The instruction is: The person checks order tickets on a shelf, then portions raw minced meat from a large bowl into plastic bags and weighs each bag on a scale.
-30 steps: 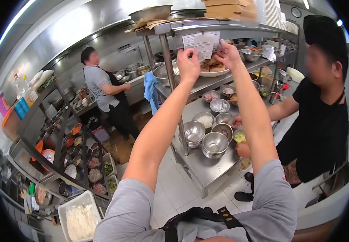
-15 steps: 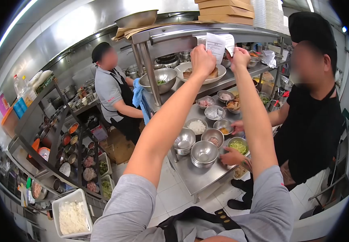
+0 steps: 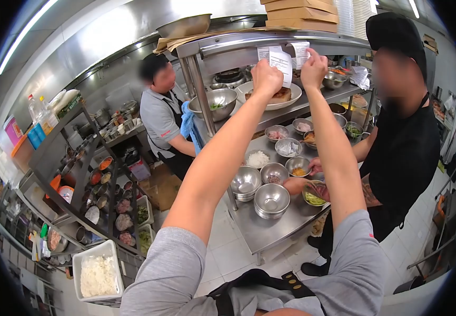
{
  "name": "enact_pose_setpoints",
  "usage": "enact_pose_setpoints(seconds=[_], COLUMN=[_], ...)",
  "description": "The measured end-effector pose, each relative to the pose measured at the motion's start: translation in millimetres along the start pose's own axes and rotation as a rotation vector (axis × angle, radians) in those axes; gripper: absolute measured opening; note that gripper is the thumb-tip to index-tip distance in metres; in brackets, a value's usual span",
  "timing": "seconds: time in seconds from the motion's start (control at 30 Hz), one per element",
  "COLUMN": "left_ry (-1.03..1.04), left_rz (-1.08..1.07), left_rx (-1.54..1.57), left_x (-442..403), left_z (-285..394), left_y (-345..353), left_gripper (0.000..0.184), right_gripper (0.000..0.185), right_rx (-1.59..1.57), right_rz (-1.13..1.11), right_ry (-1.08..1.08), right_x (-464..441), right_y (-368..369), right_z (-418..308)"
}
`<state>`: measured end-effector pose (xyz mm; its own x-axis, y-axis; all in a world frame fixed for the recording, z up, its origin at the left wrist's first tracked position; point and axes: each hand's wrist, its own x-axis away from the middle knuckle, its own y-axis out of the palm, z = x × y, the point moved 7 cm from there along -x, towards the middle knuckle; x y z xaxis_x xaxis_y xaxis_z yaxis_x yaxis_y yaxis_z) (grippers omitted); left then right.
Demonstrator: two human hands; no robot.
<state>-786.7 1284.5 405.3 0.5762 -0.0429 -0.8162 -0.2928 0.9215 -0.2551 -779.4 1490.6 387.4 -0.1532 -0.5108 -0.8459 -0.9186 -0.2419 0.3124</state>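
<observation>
My left hand (image 3: 267, 80) is raised at the metal shelf's front rail, its fingers closed on a printed paper slip (image 3: 281, 64) that hangs down from it. Another slip (image 3: 263, 52) shows behind that hand. Beside it, my right hand (image 3: 314, 71) is raised with its fingertips at the right edge of a further printed slip (image 3: 300, 52); its grip is partly hidden. Just behind and below the slips, a white oval dish (image 3: 275, 106) holds browned pieces of food (image 3: 281, 95). A steel bowl with some greens (image 3: 213, 104) stands to the left.
Below my arms, a steel counter (image 3: 259, 231) carries stacked bowls (image 3: 271, 199) and bowls of ingredients. A co-worker in black (image 3: 404, 142) reaches over it at right. Another person in grey (image 3: 162, 116) stands at left, near a rack (image 3: 80, 168) of containers.
The slip at my right hand was curled and now faces me flatter at the rail. My right fingers have shifted slightly upward. The co-worker's hand moved up and left among the bowls.
</observation>
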Motion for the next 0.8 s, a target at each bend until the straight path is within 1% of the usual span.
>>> enact_pose_setpoints(seconds=[0.03,0.07,0.1,0.27,0.33,0.43,0.5,0.53,0.57,0.6,0.63,0.7,0.73,0.77,0.8], left_ry=[-0.001,-0.073,-0.144,-0.171,-0.192,-0.140,0.053,0.190,0.190,0.060,-0.069,-0.177,-0.167,-0.167,-0.247], left_rz=[-0.006,-0.048,-0.087,-0.108,-0.094,-0.069,0.125,0.300,0.304,0.234,0.161,0.219,0.204,0.203,0.159], left_rx=[-0.003,0.016,0.037,0.166,0.213,0.232,0.061,-0.012,-0.014,0.104,0.221,0.281,0.218,0.218,0.267], left_x=[-1.2,-3.2,-4.1,-0.6,3.2,10.8,27.9,41.5,47.1,47.8,47.2,36.5,30.4,29.6,28.3], left_z=[-1.1,-6.1,-10.7,-22.0,-29.8,-30.8,-16.1,-9.0,-7.1,-14.7,-21.4,-55.6,-68.2,-62.8,-58.9], left_y=[0.0,2.6,5.1,8.4,10.7,5.2,-20.6,-36.9,-48.7,-60.2,-68.7,-72.0,-71.6,-76.2,-77.5], left_gripper=[0.018,0.018,0.017,0.017,0.017,0.019,0.019,0.018,0.018,0.018,0.018,0.019,0.021,0.021,0.022], right_gripper=[0.030,0.033,0.033,0.027,0.027,0.027,0.021,0.021,0.017,0.015,0.015,0.024,0.024,0.025,0.027], right_rx=[0.013,0.017,0.019,0.116,0.075,0.005,-0.017,-0.019,-0.040,-0.061,-0.063,0.120,0.121,0.220,0.318], right_rz=[-0.071,-0.096,-0.095,-0.119,-0.106,-0.070,-0.029,-0.033,-0.066,-0.098,-0.098,-0.139,-0.140,-0.117,-0.094], right_ry=[-0.088,-0.121,-0.121,-0.163,-0.144,-0.114,-0.102,-0.105,-0.026,0.054,0.054,0.048,0.048,0.048,0.047], right_x=[4.5,9.1,10.2,11.3,7.7,3.1,2.7,2.9,3.7,4.9,5.3,6.5,6.7,6.9,7.3], right_y=[1.0,2.0,2.0,9.7,12.5,15.1,13.9,13.4,14.3,15.1,13.4,9.2,5.6,-0.6,-2.3], right_z=[-8.7,-8.2,-5.9,-3.0,-3.2,-9.9,-11.1,-12.5,-9.4,-6.4,-8.8,-14.6,-19.3,-28.2,-32.2])
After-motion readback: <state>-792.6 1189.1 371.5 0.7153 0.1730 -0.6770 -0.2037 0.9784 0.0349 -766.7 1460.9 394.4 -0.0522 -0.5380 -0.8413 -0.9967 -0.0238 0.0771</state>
